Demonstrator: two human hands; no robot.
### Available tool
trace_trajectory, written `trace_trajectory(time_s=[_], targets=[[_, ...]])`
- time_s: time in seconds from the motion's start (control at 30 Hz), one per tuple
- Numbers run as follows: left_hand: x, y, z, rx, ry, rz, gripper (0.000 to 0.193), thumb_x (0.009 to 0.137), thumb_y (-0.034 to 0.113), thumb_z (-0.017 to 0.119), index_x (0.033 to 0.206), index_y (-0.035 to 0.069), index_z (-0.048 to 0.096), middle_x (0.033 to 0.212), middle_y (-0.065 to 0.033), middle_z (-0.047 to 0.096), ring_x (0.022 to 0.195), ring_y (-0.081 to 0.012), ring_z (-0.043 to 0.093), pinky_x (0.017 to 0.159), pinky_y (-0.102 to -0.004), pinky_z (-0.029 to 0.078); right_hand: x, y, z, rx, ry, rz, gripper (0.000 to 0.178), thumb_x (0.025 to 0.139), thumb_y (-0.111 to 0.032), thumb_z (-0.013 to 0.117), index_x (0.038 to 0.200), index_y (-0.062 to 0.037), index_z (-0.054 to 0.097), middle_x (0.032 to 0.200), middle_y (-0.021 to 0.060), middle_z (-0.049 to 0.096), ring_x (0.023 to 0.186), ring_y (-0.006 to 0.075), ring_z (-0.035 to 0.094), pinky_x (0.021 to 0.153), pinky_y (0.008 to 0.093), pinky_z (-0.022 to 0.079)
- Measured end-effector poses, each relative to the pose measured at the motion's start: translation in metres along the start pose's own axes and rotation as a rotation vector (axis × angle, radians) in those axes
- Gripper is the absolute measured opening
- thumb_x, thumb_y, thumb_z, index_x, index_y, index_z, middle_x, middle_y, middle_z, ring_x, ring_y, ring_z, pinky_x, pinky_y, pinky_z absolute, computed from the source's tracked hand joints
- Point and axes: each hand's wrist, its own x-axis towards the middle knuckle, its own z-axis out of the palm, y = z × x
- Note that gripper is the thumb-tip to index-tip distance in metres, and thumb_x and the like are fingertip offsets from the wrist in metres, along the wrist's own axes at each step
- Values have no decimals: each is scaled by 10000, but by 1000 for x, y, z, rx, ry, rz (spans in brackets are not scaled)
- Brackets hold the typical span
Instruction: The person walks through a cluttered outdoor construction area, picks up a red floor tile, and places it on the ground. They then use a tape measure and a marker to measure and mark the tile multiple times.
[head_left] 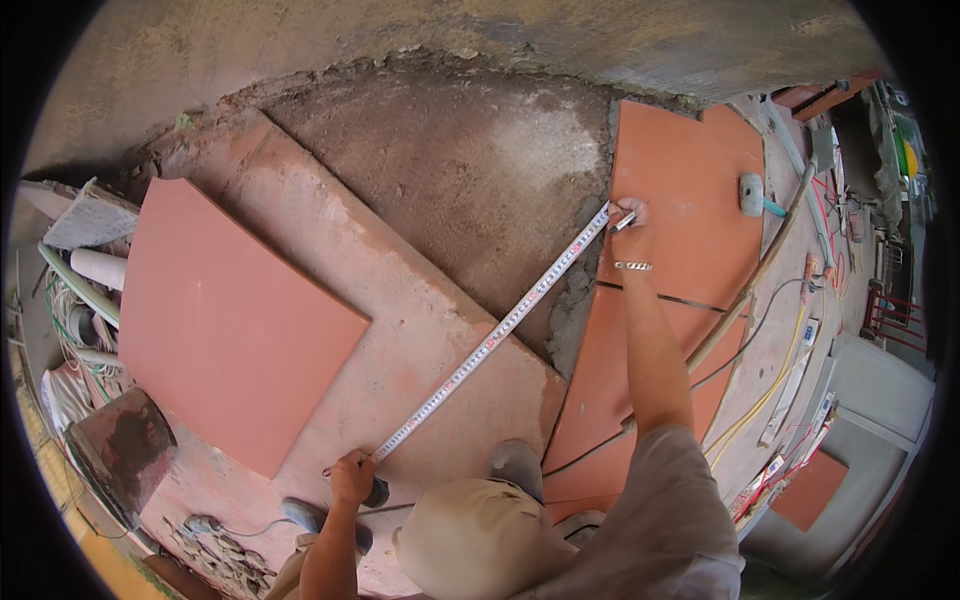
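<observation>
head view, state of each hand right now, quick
Left hand: closed, holding the near end of the tape measure.
Right hand: closed on a pen-like object, at the tape's far end.

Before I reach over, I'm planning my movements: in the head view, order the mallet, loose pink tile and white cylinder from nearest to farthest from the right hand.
From the right hand:
1. Mallet: to its right.
2. Loose pink tile: left, past the bare patch.
3. White cylinder: far left, beyond that tile.

Building site — tiles (685, 160) (mallet (751, 195) too)
</observation>
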Motion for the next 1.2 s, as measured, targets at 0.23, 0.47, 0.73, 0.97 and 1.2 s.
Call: trace_trajectory(time_s=[0.23, 0.47, 0.73, 0.97, 1.2], targets=[[0, 4, -3, -6, -17, -36, 258, 854, 280, 688, 850, 23, 713, 761, -232, 676, 748, -416, 677, 683, -469, 523, 4, 12, -2, 25, -29, 58, 205, 920, -147, 713, 1038, -21, 602, 814, 39, 646, 727, 115, 596, 659, 265, 500], [-1, 4, -3, -47, -9, -46, 255, 862, 288, 688, 844, 34, 714, 743, -230, 669, 711, -412, 672, 663, -471, 519, 7, 17, -5, 153, -63, 116, 233, 916, -140, 714, 1078, -27, 592, 848, 39, 643, 737, 116, 599, 652, 252, 498], [-1, 6, -5, -75, 5, -13, 270, 876, 291, 696, 833, 25, 706, 715, -207, 664, 678, -367, 667, 627, -441, 503, 6, 11, -9, 147, -87, 162, 225, 923, -110, 708, 1088, -32, 574, 837, 18, 627, 715, 84, 577, 637, 222, 484], [-3, 13, -9, -82, -19, -56, 250, 875, 269, 689, 827, 24, 694, 731, -236, 657, 704, -420, 661, 645, -472, 507, 6, 5, -12, 135, -111, 158, 217, 924, -109, 707, 1079, -28, 578, 833, 17, 625, 722, 85, 583, 648, 219, 485], [-2, 10, -8, -91, -13, -41, 261, 877, 288, 685, 851, 28, 699, 750, -237, 665, 728, -420, 668, 667, -477, 509, 7, 13, -9, 151, -97, 86, 206, 920, -81, 692, 1082, -20, 579, 811, 7, 611, 688, 84, 564, 631, 224, 475]])
